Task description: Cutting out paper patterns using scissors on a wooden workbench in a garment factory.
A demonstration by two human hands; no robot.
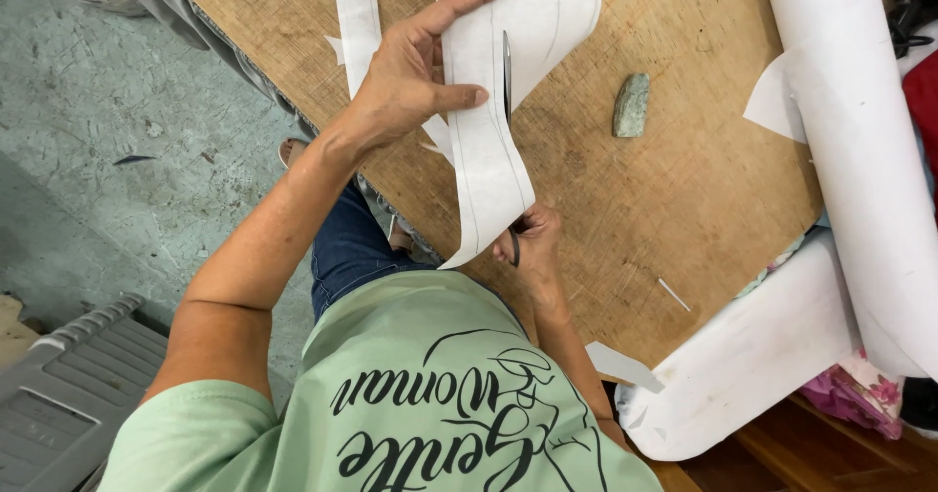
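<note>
My left hand point(415, 72) pinches a white paper pattern piece point(489, 150) with thin drawn lines, held up over a worn wooden table point(684, 189). My right hand point(532, 243) sits lower, partly hidden behind the paper, and grips the handles of scissors point(507, 67). The long blade runs up along the paper's right side. The paper widens at the top and narrows toward my body.
A small grey-green stone point(631, 105) lies on the table to the right. Another white paper strip point(357, 18) lies at the upper left. Large white paper rolls point(860, 160) run along the right edge. Scraps of paper point(620, 363) lie near me. A grey plastic crate point(59, 404) stands on the concrete floor.
</note>
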